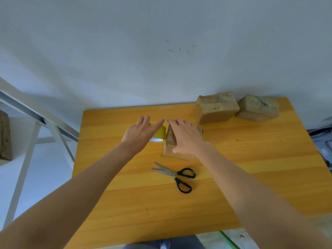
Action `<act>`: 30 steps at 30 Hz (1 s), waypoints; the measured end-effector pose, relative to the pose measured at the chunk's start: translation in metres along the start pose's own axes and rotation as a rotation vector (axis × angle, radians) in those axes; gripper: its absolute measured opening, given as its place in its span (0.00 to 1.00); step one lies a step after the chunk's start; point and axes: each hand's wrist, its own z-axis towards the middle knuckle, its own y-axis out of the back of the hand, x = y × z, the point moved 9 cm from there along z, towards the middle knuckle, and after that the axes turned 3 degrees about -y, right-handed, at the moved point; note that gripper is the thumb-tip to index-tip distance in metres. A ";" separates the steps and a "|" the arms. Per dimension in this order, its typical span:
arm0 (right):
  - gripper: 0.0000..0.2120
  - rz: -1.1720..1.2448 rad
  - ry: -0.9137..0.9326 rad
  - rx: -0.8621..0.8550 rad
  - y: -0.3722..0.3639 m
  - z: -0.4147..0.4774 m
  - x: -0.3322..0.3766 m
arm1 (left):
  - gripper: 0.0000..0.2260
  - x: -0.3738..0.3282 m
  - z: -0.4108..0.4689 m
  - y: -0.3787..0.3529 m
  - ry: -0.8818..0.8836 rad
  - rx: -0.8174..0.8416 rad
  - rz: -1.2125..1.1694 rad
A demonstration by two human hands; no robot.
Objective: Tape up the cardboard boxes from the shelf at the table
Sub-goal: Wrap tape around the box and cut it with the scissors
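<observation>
Now, left hand [142, 131]: reaching forward, fingers straight and spread, lying over the yellow roll of packing tape [159, 133] without curling round it.
right hand [186, 136]: resting flat on top of the small brown cardboard box [169, 147], fingers lying straight, thumb pressing the near face.
box position: sitting near the middle of the orange wooden surface [125, 194], just beside the tape on its left, well apart from every edge.
steel scissors with black handles [175, 174]: lying just nearer than the box, blades parted and pointing left.
far edge: a larger brown cardboard box [216, 107] sitting by the wall, and a second brown cardboard box [256, 108], turned cornerwise, sitting near the far right corner.
open room: bare wood stretching from the scissors to the near edge, and along the left side.
white metal shelf frame [27, 159]: standing just off the left edge.
</observation>
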 end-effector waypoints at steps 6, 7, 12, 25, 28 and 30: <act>0.49 0.202 0.044 -0.058 0.032 0.001 0.005 | 0.41 0.019 -0.003 0.040 0.011 -0.120 -0.039; 0.49 0.225 0.047 -0.074 0.039 0.002 0.005 | 0.41 0.024 -0.002 0.047 0.012 -0.148 -0.029; 0.48 0.272 0.067 -0.090 0.060 0.003 0.007 | 0.31 0.039 -0.001 0.077 0.031 -0.280 -0.108; 0.47 0.551 0.005 -0.140 0.036 -0.017 -0.005 | 0.35 0.070 -0.026 0.035 0.173 -0.157 -0.158; 0.46 0.640 -0.028 -0.133 0.026 -0.022 -0.016 | 0.35 0.068 -0.024 0.027 0.165 -0.157 -0.212; 0.47 0.703 -0.079 -0.148 0.019 -0.027 -0.029 | 0.34 0.067 -0.022 0.026 0.144 -0.191 -0.290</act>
